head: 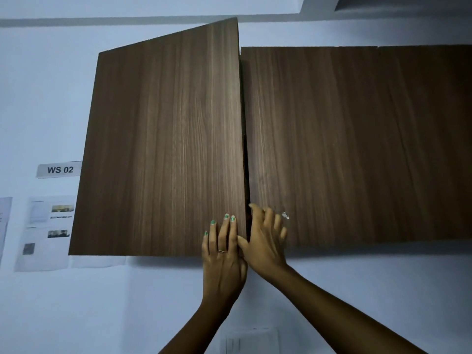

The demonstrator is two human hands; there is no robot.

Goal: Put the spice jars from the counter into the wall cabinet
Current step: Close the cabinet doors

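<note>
Wall cabinet (357, 149), dark wood grain, centre and right of frame; its left door (163, 149) stands ajar. My left hand (222, 254), lower centre: fingers straight, flat against that door's lower right corner. My right hand (265, 241), just beside it at the gap between the doors: blurred, fingers loosely bent, so I cannot tell whether it grips anything.

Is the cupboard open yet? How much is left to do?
The left door stands ajar, the right door is shut. The left hand lies flat on the left door; the right hand is at the gap. No jars show, so putting them away probably remains.
</note>
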